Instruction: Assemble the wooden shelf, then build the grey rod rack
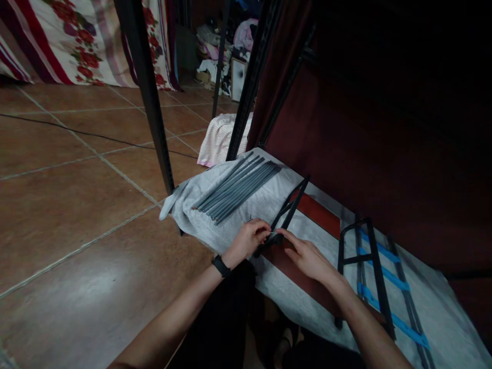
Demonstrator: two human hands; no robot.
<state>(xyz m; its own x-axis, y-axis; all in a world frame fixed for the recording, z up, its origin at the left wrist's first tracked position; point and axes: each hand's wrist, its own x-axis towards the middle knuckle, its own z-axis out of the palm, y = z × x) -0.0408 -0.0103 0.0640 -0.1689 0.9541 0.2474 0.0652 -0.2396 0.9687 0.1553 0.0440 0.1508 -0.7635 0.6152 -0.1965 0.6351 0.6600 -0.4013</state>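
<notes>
My left hand (249,238), with a black band on its wrist, is closed in a pinch on a thin, light-coloured piece (273,233) too small to identify. My right hand (307,256) comes from the other side. Its index fingertip is at the far end of that piece, and the fingers look apart. Just beyond both hands, a black frame of angled bars (290,210) stands on the cloth-covered surface; its lower end is partly behind my fingers. To its left lie several grey rods (240,189), side by side.
A second black frame (369,259) and dark strips with blue crosspieces (397,279) lie at right on the grey cloth (307,302). A reddish-brown board (321,215) lies near the middle. Black uprights (154,102) rise at left. A cable (96,134) crosses the tiled floor.
</notes>
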